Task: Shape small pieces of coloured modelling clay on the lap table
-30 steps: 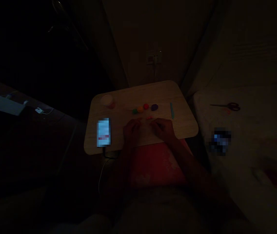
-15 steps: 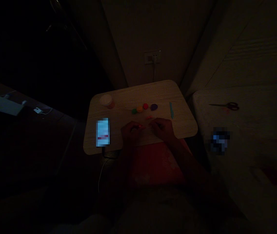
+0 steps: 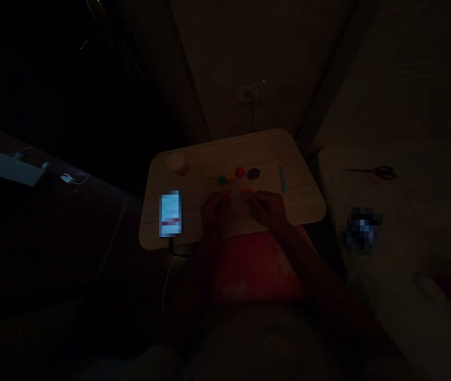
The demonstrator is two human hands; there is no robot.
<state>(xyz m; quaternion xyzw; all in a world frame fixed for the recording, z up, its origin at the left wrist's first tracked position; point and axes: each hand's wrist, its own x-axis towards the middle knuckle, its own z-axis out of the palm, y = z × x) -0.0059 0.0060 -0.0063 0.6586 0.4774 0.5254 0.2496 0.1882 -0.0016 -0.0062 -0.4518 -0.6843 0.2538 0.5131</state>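
Observation:
The scene is very dark. My left hand (image 3: 213,209) is curled at the near side of the small wooden table (image 3: 201,153), its thumb and fingers closed on a small orange-red piece of clay (image 3: 227,191). Opposite it, my right hand (image 3: 268,207) is closed with fingertips together; what they hold, if anything, is hidden. Between and just beyond the hands lies another pinkish-red bit of clay (image 3: 245,190). Farther back sit lumps of clay: green (image 3: 221,180), orange (image 3: 230,177), red (image 3: 240,172) and purple (image 3: 253,173).
A blue-green plastic clay knife (image 3: 282,179) lies at the right of the table. A lit phone (image 3: 170,214) with a cable and a tub (image 3: 177,164) are on the left. Scissors (image 3: 384,172) rest on a pale surface at the right. A wall socket (image 3: 251,92) is behind.
The orange-red piece at my left fingers has shifted slightly away from me. My right hand stays almost in place; the whole view has shifted a little.

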